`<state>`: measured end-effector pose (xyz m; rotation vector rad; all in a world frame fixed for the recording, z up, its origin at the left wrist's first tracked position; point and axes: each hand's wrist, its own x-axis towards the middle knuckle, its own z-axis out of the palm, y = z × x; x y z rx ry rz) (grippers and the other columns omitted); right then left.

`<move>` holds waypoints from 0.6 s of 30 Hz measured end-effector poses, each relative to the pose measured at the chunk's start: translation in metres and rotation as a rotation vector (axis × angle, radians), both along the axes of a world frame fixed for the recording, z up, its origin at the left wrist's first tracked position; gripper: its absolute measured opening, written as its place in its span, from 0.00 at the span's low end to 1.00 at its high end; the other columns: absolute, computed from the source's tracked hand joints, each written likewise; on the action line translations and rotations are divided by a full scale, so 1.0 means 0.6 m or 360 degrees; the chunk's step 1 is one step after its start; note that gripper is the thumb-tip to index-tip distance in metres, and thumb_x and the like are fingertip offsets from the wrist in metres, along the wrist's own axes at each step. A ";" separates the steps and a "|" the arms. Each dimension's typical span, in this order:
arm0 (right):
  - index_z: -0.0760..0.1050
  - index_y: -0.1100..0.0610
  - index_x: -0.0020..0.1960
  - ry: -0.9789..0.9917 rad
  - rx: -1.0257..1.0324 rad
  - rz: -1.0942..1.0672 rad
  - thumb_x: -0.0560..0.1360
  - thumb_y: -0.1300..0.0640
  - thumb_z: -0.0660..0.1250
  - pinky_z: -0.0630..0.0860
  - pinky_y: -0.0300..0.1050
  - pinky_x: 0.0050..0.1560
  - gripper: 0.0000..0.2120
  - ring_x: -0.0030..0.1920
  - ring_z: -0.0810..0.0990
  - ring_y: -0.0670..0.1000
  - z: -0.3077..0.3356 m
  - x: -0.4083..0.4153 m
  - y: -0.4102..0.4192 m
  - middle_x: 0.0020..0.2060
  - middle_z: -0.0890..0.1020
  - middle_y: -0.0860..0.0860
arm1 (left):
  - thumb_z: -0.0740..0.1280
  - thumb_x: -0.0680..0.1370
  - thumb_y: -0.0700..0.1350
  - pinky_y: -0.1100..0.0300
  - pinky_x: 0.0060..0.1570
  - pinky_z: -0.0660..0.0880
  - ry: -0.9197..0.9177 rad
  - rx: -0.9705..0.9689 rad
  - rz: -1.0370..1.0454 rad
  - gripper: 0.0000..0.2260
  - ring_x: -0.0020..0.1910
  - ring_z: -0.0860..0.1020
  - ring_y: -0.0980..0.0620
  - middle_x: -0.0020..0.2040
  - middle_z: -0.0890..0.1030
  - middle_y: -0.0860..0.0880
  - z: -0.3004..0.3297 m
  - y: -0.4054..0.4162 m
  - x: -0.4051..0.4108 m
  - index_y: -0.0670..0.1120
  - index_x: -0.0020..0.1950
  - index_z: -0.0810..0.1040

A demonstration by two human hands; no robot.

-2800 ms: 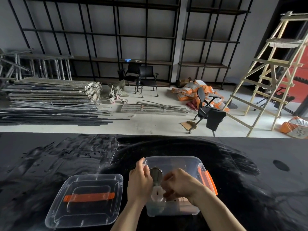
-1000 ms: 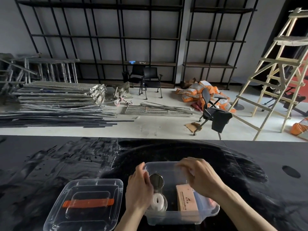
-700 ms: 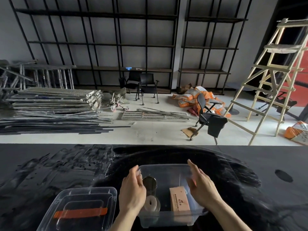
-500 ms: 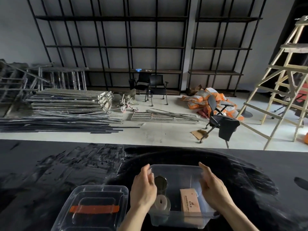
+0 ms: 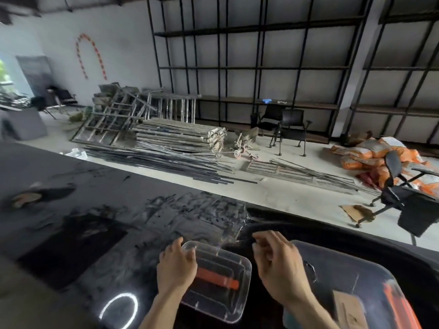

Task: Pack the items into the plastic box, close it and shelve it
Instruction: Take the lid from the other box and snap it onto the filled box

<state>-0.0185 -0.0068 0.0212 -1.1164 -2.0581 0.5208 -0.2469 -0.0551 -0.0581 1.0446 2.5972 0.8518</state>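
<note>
Black desk (image 5: 71, 245) under everything. Clear plastic box (image 5: 351, 269) at right, open, cardboard packet (image 5: 348, 309) inside. Lid (image 5: 221, 279) flat beside it, orange handle up. Your left hand (image 5: 177, 269) rests on lid's left edge, grip loose; right hand (image 5: 278, 264) hovers between lid and box, fingers spread, holding nothing.

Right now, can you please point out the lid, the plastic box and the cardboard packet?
lid (image 5: 221, 279): head view, on its orange handle strip.
plastic box (image 5: 351, 267): head view, on its clear far rim.
cardboard packet (image 5: 348, 309): head view, on its brown top face.
</note>
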 end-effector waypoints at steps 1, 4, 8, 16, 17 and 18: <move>0.79 0.46 0.54 -0.0061 -0.0086 0.0054 0.77 0.51 0.66 0.81 0.45 0.45 0.07 0.43 0.82 0.44 -0.012 -0.028 -0.011 0.48 0.82 0.43 | 0.59 0.79 0.55 0.48 0.66 0.68 -0.0005 -0.0033 0.0024 0.24 0.69 0.68 0.44 0.70 0.73 0.46 -0.005 -0.011 -0.012 0.48 0.74 0.65; 0.71 0.48 0.65 -0.0532 -0.0460 -0.0005 0.77 0.42 0.60 0.77 0.48 0.56 0.18 0.57 0.81 0.53 -0.061 -0.087 -0.036 0.58 0.79 0.51 | 0.57 0.79 0.58 0.48 0.65 0.69 -0.0083 -0.0130 0.0013 0.26 0.69 0.68 0.45 0.70 0.73 0.46 -0.020 -0.038 -0.033 0.48 0.74 0.65; 0.54 0.59 0.77 -0.0853 -0.0977 -0.0166 0.76 0.38 0.57 0.70 0.53 0.68 0.38 0.68 0.72 0.62 -0.116 -0.111 -0.051 0.68 0.72 0.62 | 0.60 0.78 0.60 0.54 0.55 0.74 -0.0198 -0.0213 -0.0071 0.25 0.61 0.77 0.47 0.62 0.78 0.47 -0.029 -0.055 -0.042 0.48 0.70 0.69; 0.74 0.53 0.62 -0.0428 -0.1125 -0.0280 0.76 0.40 0.62 0.75 0.48 0.54 0.22 0.57 0.80 0.56 -0.099 -0.119 -0.015 0.53 0.83 0.53 | 0.58 0.75 0.68 0.52 0.54 0.72 -0.0365 -0.0071 0.0287 0.33 0.60 0.79 0.44 0.61 0.81 0.46 -0.015 -0.049 -0.075 0.45 0.70 0.72; 0.75 0.53 0.61 -0.0382 -0.1094 -0.0275 0.76 0.40 0.62 0.74 0.47 0.53 0.20 0.57 0.80 0.56 -0.088 -0.122 -0.008 0.53 0.83 0.53 | 0.58 0.75 0.69 0.51 0.56 0.72 -0.0357 -0.0048 0.0330 0.34 0.62 0.78 0.43 0.62 0.81 0.45 -0.004 -0.043 -0.080 0.45 0.69 0.73; 0.75 0.52 0.61 -0.0332 -0.1057 -0.0282 0.77 0.41 0.62 0.74 0.47 0.52 0.19 0.56 0.80 0.56 -0.071 -0.125 -0.001 0.54 0.83 0.53 | 0.58 0.75 0.68 0.51 0.56 0.72 -0.0336 -0.0020 0.0360 0.32 0.62 0.77 0.42 0.62 0.81 0.44 0.010 -0.035 -0.084 0.45 0.68 0.75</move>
